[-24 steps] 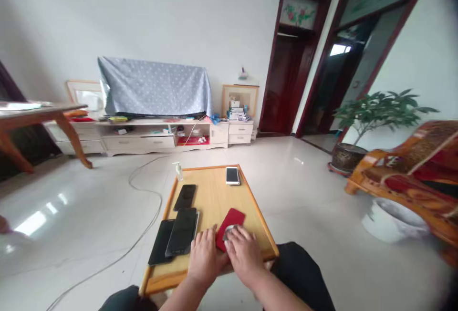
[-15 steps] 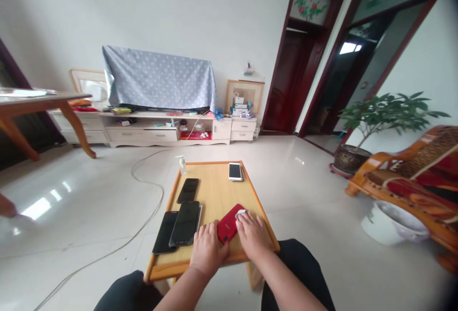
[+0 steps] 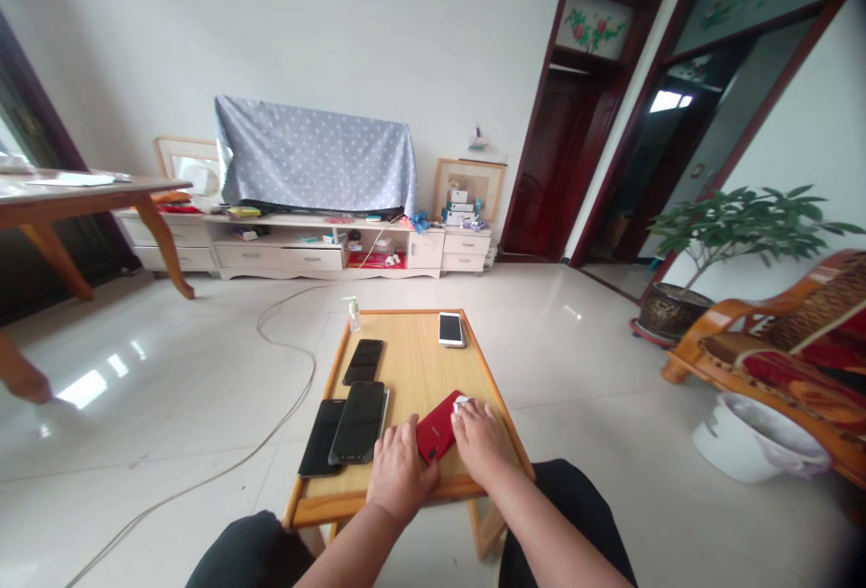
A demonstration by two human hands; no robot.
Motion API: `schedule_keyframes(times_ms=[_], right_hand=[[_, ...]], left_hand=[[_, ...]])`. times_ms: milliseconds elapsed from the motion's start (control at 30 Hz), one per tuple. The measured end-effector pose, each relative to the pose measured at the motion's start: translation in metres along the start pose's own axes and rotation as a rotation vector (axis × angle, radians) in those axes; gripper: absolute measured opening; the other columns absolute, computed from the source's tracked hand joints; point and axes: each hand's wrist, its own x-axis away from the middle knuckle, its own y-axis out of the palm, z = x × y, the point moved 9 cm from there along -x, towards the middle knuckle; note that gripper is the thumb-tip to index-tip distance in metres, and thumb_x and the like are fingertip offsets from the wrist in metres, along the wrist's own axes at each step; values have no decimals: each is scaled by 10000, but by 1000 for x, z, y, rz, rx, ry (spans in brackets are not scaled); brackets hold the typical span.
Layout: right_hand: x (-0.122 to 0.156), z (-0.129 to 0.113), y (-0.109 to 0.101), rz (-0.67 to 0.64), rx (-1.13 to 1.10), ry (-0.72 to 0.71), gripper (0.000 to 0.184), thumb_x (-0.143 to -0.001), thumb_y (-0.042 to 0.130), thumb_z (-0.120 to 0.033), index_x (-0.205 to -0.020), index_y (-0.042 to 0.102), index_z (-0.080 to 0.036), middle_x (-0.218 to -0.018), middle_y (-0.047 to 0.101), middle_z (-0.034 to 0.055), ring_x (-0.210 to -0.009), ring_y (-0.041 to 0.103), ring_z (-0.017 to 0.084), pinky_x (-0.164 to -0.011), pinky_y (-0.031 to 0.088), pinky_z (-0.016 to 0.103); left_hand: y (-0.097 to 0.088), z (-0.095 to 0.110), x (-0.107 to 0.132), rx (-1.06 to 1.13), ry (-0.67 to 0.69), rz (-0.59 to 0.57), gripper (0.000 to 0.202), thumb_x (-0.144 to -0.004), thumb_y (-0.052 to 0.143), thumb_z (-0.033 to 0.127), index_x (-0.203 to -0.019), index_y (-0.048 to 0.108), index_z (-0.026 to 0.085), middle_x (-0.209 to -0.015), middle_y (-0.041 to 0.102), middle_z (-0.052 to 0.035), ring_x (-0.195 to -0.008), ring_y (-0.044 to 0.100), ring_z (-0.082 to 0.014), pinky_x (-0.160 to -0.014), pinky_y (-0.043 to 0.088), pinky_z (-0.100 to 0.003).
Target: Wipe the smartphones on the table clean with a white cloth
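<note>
1. Resting near the tabletop's (image 3: 412, 362) front edge, the red phone (image 3: 438, 427) lies between both hands.
2. The left hand (image 3: 399, 471) lies flat against the phone's left side, fingers loosely spread.
3. The right hand (image 3: 479, 435) presses a small white thing (image 3: 461, 402), perhaps a wipe, onto the phone's far end.
4. Black phones (image 3: 358, 409) line the left edge; a white phone (image 3: 450, 328) sits at the far right corner.

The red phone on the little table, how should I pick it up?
Probably by its two long edges, coming from above at the far end. The red phone lies flat on the wooden table, tilted, and both hands cover its near end: the left hand at the near corner, the right hand pressing a small white wad on it. The far-left part is bare.
</note>
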Motion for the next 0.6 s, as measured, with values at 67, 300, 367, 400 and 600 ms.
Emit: schedule_keyframes(times_ms=[67, 300, 367, 400, 600], right_hand=[[11, -23, 10, -27, -38, -136, 457, -1052, 297, -336, -1349, 618, -203, -1434, 590, 89, -1411, 446, 247, -1219, 267, 468], [-4, -13, 2, -50, -21, -109, 445, -1050, 287, -297, -1344, 617, -254, -1416, 609, 58, -1384, 478, 230, -1205, 281, 489], [-13, -4, -1, -22, 9, -44, 446, -1048, 291, -298, -1343, 621, -242, -1423, 601, 73, -1384, 478, 236, -1204, 284, 485], [-13, -8, 2, -23, 7, -63, 441, -1045, 302, -293, -1345, 621, -234, -1425, 599, 78, -1385, 477, 234, -1206, 284, 474], [0, -50, 22, -107, -75, -346, 405, -1029, 353, -264, -1335, 619, -263, -1387, 633, 35, -1344, 513, 187, -1198, 298, 396]], left_hand=[[0, -1, 1, -1, -4, 0, 667, -800, 570, 319, -1428, 404, 163, -1314, 605, -122, -1225, 502, -271, -1051, 332, -395], [-6, 2, 3, -14, -3, 5, 660, -784, 590, 336, -1398, 439, 145, -1273, 622, -133, -1201, 523, -284, -1033, 355, -401], [-6, 2, 3, -16, -1, 2, 685, -757, 605, 321, -1400, 438, 153, -1277, 622, -129, -1201, 525, -285, -1027, 360, -399], [-6, 2, 3, -13, 0, 4, 689, -756, 606, 321, -1402, 436, 154, -1284, 620, -130, -1205, 524, -286, -1028, 360, -399], [-4, -1, 3, 12, 11, 26, 605, -825, 543, 321, -1398, 439, 160, -1261, 630, -123, -1176, 534, -270, -1015, 365, -394]])
